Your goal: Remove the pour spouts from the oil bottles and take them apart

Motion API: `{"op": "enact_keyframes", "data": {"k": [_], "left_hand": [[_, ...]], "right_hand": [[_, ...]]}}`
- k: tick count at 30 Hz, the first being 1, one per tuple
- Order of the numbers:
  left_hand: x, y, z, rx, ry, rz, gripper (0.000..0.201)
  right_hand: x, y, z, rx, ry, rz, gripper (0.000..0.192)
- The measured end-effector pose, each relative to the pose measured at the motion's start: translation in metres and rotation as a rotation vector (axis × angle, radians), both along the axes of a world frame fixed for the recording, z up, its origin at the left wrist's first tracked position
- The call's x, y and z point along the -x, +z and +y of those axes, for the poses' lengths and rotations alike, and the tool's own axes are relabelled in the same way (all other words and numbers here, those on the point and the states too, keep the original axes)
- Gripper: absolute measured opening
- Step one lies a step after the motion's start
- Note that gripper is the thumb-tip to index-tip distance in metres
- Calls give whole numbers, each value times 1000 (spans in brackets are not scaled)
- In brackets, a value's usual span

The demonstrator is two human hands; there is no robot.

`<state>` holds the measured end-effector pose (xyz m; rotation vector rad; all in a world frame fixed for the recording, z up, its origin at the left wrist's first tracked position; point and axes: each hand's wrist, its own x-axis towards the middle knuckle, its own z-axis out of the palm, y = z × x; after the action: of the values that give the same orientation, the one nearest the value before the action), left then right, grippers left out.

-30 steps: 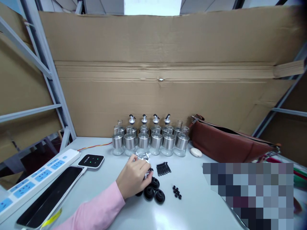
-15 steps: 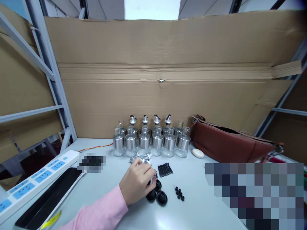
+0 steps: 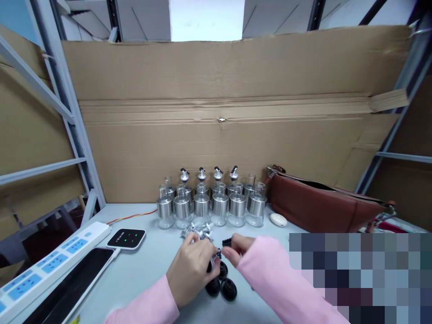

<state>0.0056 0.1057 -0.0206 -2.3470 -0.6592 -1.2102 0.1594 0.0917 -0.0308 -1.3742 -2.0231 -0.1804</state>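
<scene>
My left hand (image 3: 192,270) is closed around a small metal pour spout (image 3: 216,256) just above the black rubber stoppers (image 3: 222,285). My right hand (image 3: 238,249) meets it from the right, fingers pinching a small black part at the spout; pink sleeves cover both arms. A pile of loose metal spouts (image 3: 199,230) lies just beyond my hands. Behind it stand two rows of glass bottles with steel bands (image 3: 211,204); several in the back row carry spouts.
A brown leather bag (image 3: 320,204) lies at the right by a white oval object (image 3: 278,220). At the left are a power strip (image 3: 50,261), a dark tablet (image 3: 67,288) and a small black device with green lights (image 3: 126,237). Cardboard (image 3: 219,112) walls the back.
My right hand has come into view from the right and met my left hand at the spout. The view tilted slightly; my left hand stayed over the stoppers.
</scene>
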Motion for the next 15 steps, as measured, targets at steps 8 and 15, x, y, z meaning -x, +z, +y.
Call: {"op": "enact_keyframes", "data": {"k": [8, 15], "left_hand": [[-2, 4, -6, -24, -31, 19, 21], [-3, 2, -7, 16, -4, 21, 17]], "right_hand": [[-10, 0, 1, 79, 37, -19, 32], [-2, -7, 3, 44, 63, 17, 33]]}}
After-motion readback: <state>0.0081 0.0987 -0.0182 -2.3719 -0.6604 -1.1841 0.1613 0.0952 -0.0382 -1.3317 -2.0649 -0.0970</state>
